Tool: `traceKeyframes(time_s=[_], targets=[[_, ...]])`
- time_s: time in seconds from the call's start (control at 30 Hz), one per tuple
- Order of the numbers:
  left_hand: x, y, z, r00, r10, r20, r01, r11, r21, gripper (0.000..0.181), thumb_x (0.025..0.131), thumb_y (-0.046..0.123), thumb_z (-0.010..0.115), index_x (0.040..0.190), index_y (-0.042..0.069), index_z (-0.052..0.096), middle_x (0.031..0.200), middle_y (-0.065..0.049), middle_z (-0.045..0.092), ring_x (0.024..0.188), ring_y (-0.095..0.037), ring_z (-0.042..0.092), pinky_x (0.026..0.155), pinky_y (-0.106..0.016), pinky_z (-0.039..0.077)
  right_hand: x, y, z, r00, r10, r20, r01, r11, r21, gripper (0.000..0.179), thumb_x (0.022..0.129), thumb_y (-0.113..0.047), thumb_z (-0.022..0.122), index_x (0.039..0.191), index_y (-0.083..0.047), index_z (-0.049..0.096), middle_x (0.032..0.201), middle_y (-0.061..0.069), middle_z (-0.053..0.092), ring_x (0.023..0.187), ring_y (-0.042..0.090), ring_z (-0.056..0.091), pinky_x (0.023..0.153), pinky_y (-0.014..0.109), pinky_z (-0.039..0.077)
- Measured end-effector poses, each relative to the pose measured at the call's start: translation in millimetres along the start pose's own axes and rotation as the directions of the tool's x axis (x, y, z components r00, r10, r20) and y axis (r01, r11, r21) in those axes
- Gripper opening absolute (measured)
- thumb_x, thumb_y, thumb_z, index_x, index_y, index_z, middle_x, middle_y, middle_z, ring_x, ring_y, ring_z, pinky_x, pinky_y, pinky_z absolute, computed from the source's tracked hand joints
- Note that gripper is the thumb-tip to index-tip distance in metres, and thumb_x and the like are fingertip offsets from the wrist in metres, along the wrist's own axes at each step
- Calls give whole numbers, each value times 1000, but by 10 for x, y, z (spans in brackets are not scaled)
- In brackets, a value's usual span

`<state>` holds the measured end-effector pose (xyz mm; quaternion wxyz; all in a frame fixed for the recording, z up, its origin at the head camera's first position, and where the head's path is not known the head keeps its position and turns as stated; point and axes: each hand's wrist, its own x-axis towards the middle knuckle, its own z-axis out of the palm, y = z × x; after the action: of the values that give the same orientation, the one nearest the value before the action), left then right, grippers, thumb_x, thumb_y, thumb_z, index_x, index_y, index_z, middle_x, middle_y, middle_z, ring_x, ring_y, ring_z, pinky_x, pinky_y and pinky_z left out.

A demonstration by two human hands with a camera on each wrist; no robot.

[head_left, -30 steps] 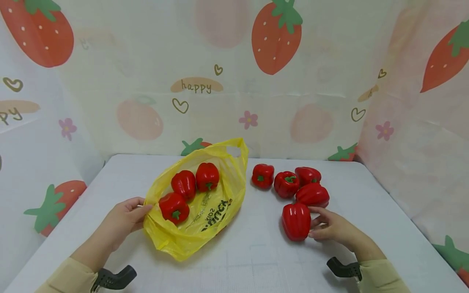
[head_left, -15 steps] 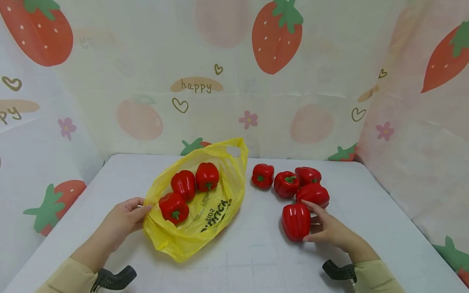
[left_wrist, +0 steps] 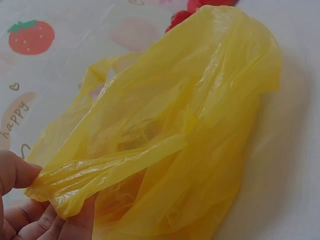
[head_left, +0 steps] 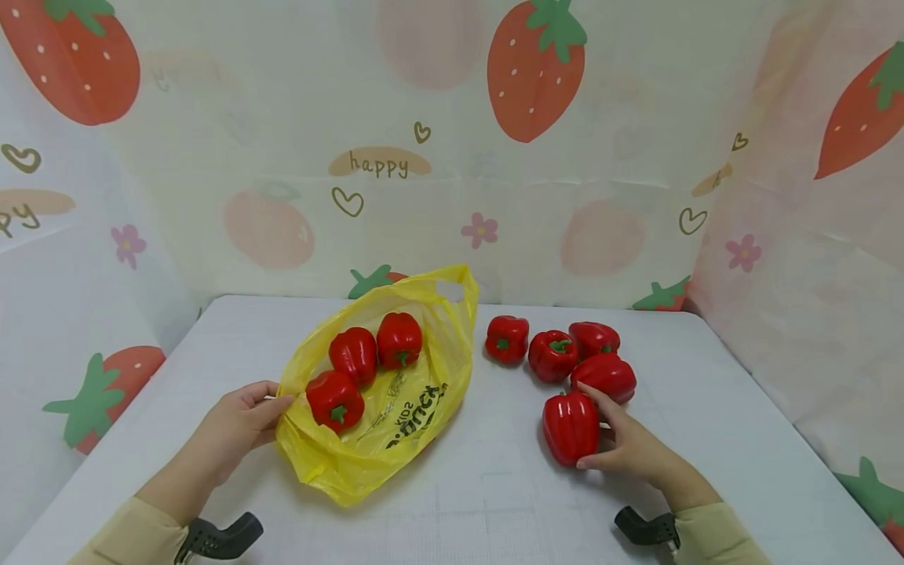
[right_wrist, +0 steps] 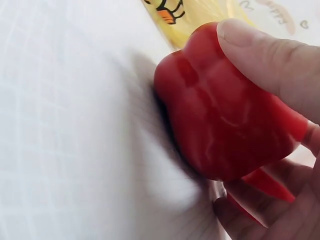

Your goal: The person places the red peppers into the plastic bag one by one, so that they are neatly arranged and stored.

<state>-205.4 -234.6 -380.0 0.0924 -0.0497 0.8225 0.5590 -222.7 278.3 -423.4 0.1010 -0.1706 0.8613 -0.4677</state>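
My left hand (head_left: 243, 420) pinches the left edge of a yellow plastic bag (head_left: 438, 377), which lies spread with its mouth towards me. Three red bell peppers (head_left: 335, 402) sit inside it. The left wrist view has the bag's gathered edge (left_wrist: 70, 192) between thumb and fingers. On the right, my right hand (head_left: 632, 443) holds the nearest red bell pepper (head_left: 570, 429), thumb at its near side and fingers round its far side. In the right wrist view, the thumb presses the pepper (right_wrist: 220, 110) and the other fingers lie partly behind it. The pepper is at the table surface.
Several more red bell peppers (head_left: 553, 356) are grouped behind the held one, to the right of the bag. All lie on a white table (head_left: 494, 510). A strawberry-printed cloth (head_left: 438, 204) stands behind the table and along both sides.
My right hand has shifted left round the near pepper, its thumb and fingers reaching further over the sides. The pepper has hardly moved. My left hand and the bag stay put.
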Motion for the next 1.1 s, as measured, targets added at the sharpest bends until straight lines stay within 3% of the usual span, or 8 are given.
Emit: traceKeyframes(time_s=[0.2, 0.33, 0.53, 0.93, 1.1], targets=[[-4, 3, 4, 1000, -9, -2, 9, 1000, 9, 49, 90, 41, 53, 121, 2, 50, 112, -11, 58, 90, -16, 59, 81, -29, 52, 4, 21, -11, 999, -43, -4, 43, 998, -52, 101, 66, -22, 82, 144, -18, 18, 141, 14, 28, 125, 42, 31, 93, 50, 43], [-7, 4, 5, 1000, -14, -1, 14, 1000, 16, 49, 91, 40, 53, 121, 2, 50, 112, -11, 58, 90, -17, 59, 81, -29, 52, -4, 41, -35, 1000, -15, -2, 15, 997, -79, 103, 64, -24, 83, 144, -20, 19, 140, 14, 30, 124, 42, 33, 91, 48, 45], [-3, -8, 3, 1000, -23, -3, 23, 1000, 10, 48, 91, 40, 54, 121, 2, 50, 110, -10, 59, 89, -17, 59, 81, -29, 52, -5, 65, -55, 1000, 11, 2, -11, 998, -57, 99, 62, -25, 84, 142, -24, 24, 139, 10, 32, 125, 38, 33, 93, 47, 44], [1, -10, 13, 1000, -31, -5, 31, 999, 10, 50, 90, 41, 53, 122, 2, 49, 113, -11, 58, 90, -16, 59, 81, -29, 52, 11, 84, -18, 998, -65, -11, 65, 997, -46, 92, 67, -21, 81, 140, -17, 26, 135, 12, 36, 121, 37, 38, 89, 36, 49], [-5, -8, 11, 1000, -23, -6, 23, 1000, 11, 50, 91, 41, 53, 122, 2, 49, 114, -12, 57, 91, -16, 59, 82, -29, 52, 11, 67, -7, 999, -33, -31, 32, 999, -28, 93, 65, -23, 82, 139, -17, 26, 135, 12, 36, 121, 38, 39, 87, 37, 50]])
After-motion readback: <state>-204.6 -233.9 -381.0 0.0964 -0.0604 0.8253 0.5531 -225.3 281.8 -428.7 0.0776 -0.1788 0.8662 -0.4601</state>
